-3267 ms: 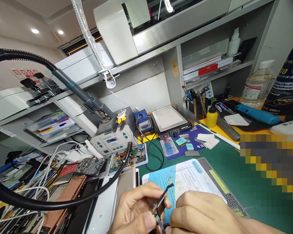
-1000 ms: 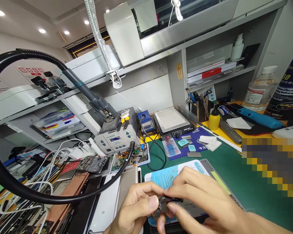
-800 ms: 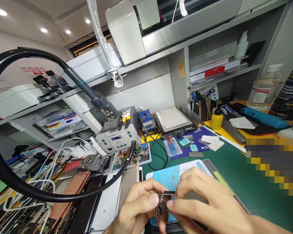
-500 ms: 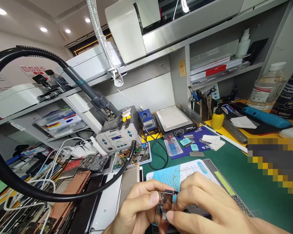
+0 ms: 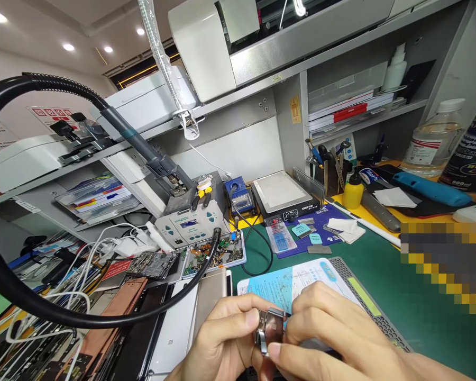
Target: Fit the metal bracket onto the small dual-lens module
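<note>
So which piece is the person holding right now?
Find the green mat along the bench's front, with a light blue card on it. Over the card's near end, the left hand and right hand pinch a small silvery metal part, the only piece lifted off the bench.

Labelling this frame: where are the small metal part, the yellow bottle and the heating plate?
small metal part (image 5: 270, 329), head view, its shiny face
yellow bottle (image 5: 354, 196), head view, its body
heating plate (image 5: 280, 190), head view, its white top
</note>
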Available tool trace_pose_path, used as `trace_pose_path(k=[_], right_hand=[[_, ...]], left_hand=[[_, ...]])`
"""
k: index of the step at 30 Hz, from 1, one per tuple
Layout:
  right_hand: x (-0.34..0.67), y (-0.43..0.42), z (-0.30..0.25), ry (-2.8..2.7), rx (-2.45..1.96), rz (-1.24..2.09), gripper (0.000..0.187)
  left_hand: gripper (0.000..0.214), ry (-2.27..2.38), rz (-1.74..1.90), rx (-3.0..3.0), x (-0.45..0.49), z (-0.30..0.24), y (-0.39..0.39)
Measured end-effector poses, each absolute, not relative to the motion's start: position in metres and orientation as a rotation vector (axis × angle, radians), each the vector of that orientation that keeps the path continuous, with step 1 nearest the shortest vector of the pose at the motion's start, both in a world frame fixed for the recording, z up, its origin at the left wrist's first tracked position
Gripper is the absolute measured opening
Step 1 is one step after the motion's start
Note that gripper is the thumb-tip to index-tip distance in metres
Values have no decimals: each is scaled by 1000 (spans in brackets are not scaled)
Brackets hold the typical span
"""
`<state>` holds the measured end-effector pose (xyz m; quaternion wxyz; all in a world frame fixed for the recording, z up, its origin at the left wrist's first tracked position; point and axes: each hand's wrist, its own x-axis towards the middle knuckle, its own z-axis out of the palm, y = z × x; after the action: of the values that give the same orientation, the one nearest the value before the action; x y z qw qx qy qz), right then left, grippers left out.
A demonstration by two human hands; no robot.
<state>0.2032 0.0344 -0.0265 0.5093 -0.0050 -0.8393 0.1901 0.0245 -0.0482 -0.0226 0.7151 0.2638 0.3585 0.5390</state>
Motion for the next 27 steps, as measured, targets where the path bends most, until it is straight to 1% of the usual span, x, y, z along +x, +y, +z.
trace_pose_path(k=[1,4,7,8,9,11,12,14,15,17,19,21,24,27], right_hand=[[204,35,-26,-2022,-11,467,33],[207,36,-22,-2022,-44,503,15],[211,40,-16,-1924,-192,563,33],[211,42,-15,-1873,-262,602,33],[211,44,-13,-1849,-342,669,30],[209,48,-11,-1863,-540,935,11],[207,50,-10,-1871,-629,1165,2],[203,54,-8,-1821,-713,1699,12],[202,55,-7,-1766,-695,1927,15],[200,56,-5,-1677,-608,2177,17],[199,54,-4,-1655,-536,2244,22],[199,52,-3,-1636,-473,2282,28],[199,50,-2,-1621,-426,2260,31],[197,49,-2,-1584,-436,2201,32]], left_hand=[[29,794,1192,591,25,-23,-48],[30,800,1207,631,26,-23,-49],[30,822,1280,695,28,-18,-48],[29,836,1313,715,29,-16,-48],[28,856,1345,733,29,-14,-48],[25,922,1415,760,31,-12,-47],[25,973,1456,778,32,-12,-48],[28,1111,1549,843,35,-16,-48],[29,1198,1607,897,37,-20,-48],[27,1386,1748,1057,40,-30,-49],[24,1532,1922,1322,42,-39,-50],[32,1572,1999,1687,39,-45,-50],[52,1586,1940,2140,31,-47,-51],[58,1661,1908,2311,27,-46,-50]])
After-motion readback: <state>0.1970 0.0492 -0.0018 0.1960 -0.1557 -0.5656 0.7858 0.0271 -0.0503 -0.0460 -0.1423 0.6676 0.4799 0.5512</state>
